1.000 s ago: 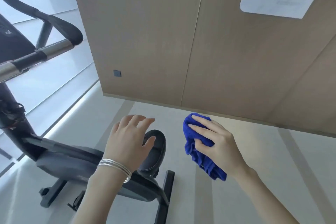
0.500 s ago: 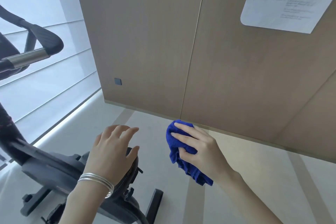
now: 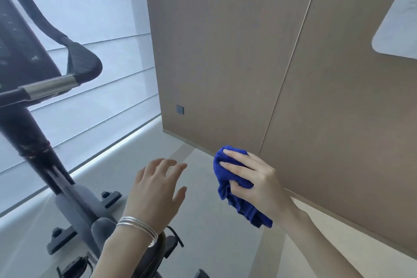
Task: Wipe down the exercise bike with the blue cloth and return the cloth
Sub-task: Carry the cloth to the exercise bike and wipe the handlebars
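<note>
Blue cloth sits bunched in the right hand, held in the air above the floor and in front of the foot of the wood-panelled wall. The fingers lie across its upper fold and the thumb presses into its middle, so the hand grips it firmly; a loose tail hangs down below the palm. The cloth touches nothing but that hand.

The left hand hovers just beside it, apart from the cloth, palm down with fingers spread and relaxed, holding nothing. Thin silver bangles ring its wrist.

The exercise bike stands on the floor at the left, beside the blind-covered window. Its dark post rises at a slant from the grey body toward the upper left, where a black handlebar with a polished metal sleeve curves out next to the dark console. Black feet stand on the floor beneath the frame. The saddle shows only in part near the bottom edge, under the left forearm; whether the arm touches it I cannot tell. Neither hand is in contact with the rest of the bike.

On the wall, a small dark square plate sits low near the left corner, and a white sheet with rounded corners is fixed at the upper right, its print too blurred to read. A vertical seam divides the panels.
</note>
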Demonstrator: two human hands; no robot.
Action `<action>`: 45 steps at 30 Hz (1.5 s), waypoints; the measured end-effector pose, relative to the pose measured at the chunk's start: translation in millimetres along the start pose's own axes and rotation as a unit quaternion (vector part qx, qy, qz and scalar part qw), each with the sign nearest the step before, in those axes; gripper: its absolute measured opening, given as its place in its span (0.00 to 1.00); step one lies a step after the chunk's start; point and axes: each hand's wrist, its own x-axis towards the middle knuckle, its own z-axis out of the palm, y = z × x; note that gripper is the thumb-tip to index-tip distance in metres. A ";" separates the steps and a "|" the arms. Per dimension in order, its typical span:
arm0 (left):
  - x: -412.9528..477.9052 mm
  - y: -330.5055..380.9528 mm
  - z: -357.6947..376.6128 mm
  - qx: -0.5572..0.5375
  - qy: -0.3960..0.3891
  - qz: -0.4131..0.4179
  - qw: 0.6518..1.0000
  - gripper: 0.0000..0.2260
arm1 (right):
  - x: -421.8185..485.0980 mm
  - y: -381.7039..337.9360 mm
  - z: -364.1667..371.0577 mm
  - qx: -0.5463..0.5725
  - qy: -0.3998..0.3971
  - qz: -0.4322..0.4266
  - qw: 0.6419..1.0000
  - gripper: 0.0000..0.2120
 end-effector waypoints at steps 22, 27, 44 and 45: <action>118.9 56.4 22.4 0.094 0.104 -0.333 0.932 0.21 | 178.1 164.8 80.5 0.259 -0.137 -0.271 0.917 0.15; 148.6 14.8 25.7 0.124 0.128 -0.372 0.911 0.22 | 226.0 155.1 133.3 0.307 -0.130 -0.318 0.888 0.14; 229.5 -106.7 2.8 0.212 0.138 -0.495 0.831 0.24 | 438.4 111.0 284.4 0.391 -0.181 -0.446 0.785 0.14; 234.0 -112.3 2.2 0.216 0.139 -0.508 0.822 0.25 | 451.3 106.5 291.0 0.398 -0.212 -0.446 0.773 0.15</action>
